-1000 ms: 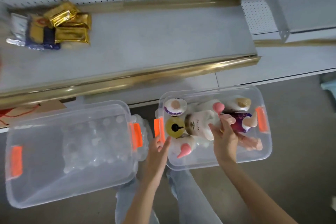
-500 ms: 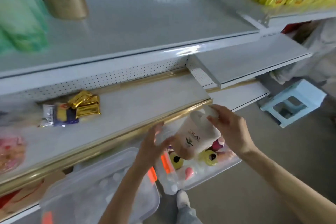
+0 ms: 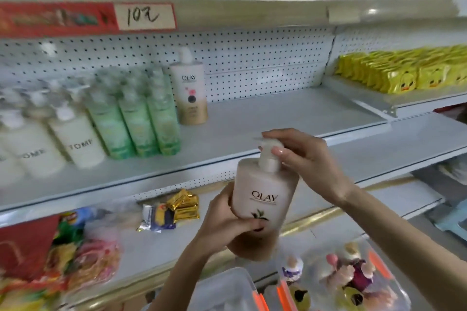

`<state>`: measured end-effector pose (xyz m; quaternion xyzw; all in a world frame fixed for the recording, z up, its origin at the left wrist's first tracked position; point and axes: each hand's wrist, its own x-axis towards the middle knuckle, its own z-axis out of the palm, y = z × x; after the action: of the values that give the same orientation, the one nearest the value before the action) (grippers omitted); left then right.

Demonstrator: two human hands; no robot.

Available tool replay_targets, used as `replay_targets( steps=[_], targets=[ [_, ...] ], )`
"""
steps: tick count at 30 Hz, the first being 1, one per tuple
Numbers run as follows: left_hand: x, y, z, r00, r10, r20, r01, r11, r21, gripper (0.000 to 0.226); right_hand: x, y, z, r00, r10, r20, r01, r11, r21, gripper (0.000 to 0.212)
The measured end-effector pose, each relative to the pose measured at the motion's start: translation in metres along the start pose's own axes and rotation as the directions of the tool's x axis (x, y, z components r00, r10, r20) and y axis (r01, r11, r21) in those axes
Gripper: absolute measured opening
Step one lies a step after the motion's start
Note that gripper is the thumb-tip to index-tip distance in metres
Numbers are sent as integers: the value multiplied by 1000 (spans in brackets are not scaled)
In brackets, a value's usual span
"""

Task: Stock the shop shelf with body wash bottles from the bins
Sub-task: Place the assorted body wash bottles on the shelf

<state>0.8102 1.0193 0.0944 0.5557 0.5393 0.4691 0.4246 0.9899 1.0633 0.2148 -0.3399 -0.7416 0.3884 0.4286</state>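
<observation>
L grip [image 3: 227, 222], R grip [image 3: 304, 156] curled

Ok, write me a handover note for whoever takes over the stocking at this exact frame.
Left hand grips the lower body of the held Olay bottle; right hand pinches its pump head.
It is roughly upright in front of the shelf, not yet set down.
Done: a second Olay bottle stands there beside green bottles.
Left: place this one, then empty the bin.
</observation>
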Motion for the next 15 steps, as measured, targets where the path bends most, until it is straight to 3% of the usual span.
replay_targets(
  steps=[4,7,10,15],
  targets=[
    [13,22,-14,983,-7,-181,-1,999,-44,72,31,-5,-4,997,-3,78,-9,988,155,36],
    [31,43,-24,956,-4,-293,-20,997,-78,70,46,16,0,985,74,155,-103,976,192,49],
    [55,60,-31,920,7,-391,-49,994,-97,67,70,30,12,966,116,233,-164,966,199,43],
    [89,68,-45,876,16,-481,-74,992,-103,71,121,35,27,967,46,251,-101,973,209,40]
  ],
)
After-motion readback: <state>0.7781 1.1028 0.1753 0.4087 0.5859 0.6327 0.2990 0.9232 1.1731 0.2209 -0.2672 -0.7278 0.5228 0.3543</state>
